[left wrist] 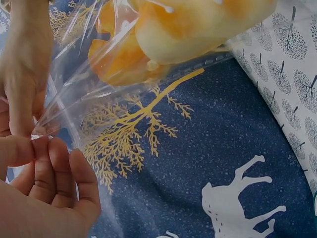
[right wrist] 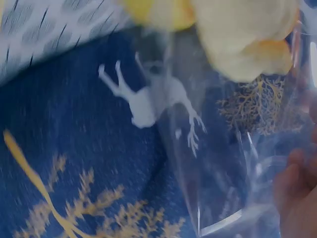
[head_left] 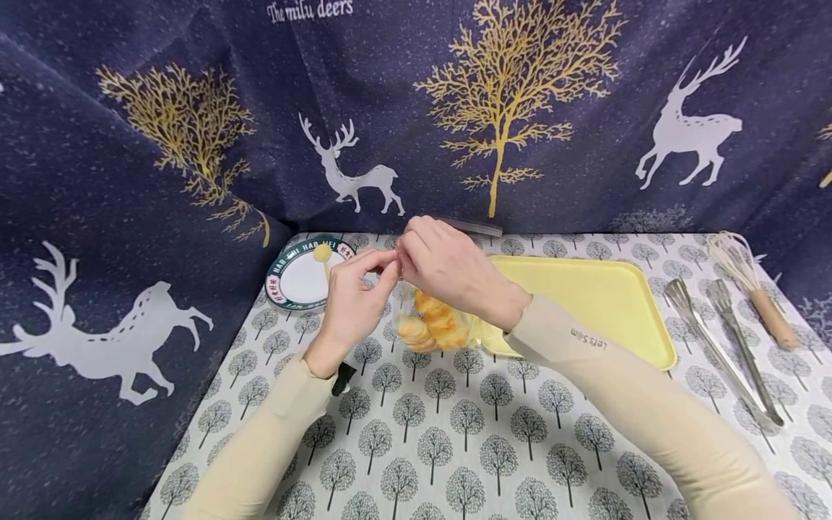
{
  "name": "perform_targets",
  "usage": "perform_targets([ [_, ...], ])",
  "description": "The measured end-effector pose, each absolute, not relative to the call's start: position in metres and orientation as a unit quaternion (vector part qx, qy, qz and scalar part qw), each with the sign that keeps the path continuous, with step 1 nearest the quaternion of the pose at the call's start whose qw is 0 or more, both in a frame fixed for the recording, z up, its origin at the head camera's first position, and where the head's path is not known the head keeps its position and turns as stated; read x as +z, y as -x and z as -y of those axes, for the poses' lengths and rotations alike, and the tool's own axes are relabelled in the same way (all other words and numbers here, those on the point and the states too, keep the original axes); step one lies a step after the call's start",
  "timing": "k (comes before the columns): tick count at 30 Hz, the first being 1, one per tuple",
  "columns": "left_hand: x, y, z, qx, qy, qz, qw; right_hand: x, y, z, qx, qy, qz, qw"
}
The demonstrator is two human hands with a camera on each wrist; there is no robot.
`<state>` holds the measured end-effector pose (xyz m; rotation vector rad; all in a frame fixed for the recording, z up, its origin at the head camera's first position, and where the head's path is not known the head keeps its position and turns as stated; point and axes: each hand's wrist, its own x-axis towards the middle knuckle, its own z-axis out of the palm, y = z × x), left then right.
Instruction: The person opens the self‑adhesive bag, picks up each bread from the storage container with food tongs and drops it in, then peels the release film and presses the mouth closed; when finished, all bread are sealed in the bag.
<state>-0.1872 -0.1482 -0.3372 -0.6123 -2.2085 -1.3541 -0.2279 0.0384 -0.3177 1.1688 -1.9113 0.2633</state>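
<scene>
A clear plastic bag (left wrist: 74, 111) hangs from both hands, with golden-brown bread pieces (head_left: 442, 325) inside it. At its top edge, the left hand (head_left: 354, 296) pinches the film between thumb and fingers. Right beside it, the right hand (head_left: 448, 267) grips the same edge, its fingertips close against the left ones. In the left wrist view the film is drawn into folds toward the fingertips. The right wrist view shows the bag's transparent side and a sealed-looking corner, with the bread toward the top.
A yellow tray (head_left: 585, 289) lies behind the right forearm. Metal tongs (head_left: 719, 295) and a wooden-handled whisk (head_left: 773, 318) are at the right. A green-rimmed plate (head_left: 279, 289) with a round-headed stick (head_left: 322, 252) stands back left. A dark, flat strip (head_left: 477, 227) lies against the curtain.
</scene>
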Motion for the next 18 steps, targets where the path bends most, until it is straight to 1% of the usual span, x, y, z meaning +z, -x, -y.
perform_targets([
  [4,-0.3352,0.1864,0.1488,-0.500,0.226,0.802,0.236,-0.3192,0.2287,-0.0392,0.219,-0.463,0.778,0.363],
  [6,-0.3344,0.1861,0.1488,-0.504,0.227,0.800,0.233,-0.3192,0.2282,-0.0411,0.256,-0.456,0.780,0.343],
  [8,-0.3342,0.1863,0.1492,-0.506,0.224,0.800,0.231,-0.3193,0.2279,-0.0428,0.272,-0.449,0.781,0.337],
  [11,-0.3349,0.1868,0.1503,-0.505,0.219,0.803,0.230,-0.3188,0.2266,-0.0454,0.270,-0.450,0.777,0.348],
  [15,-0.3349,0.1867,0.1519,-0.500,0.218,0.807,0.227,-0.3175,0.2259,-0.0465,0.248,-0.452,0.767,0.382],
  [18,-0.3350,0.1871,0.1527,-0.497,0.222,0.808,0.226,-0.3142,0.2253,-0.0452,0.234,-0.445,0.769,0.395],
])
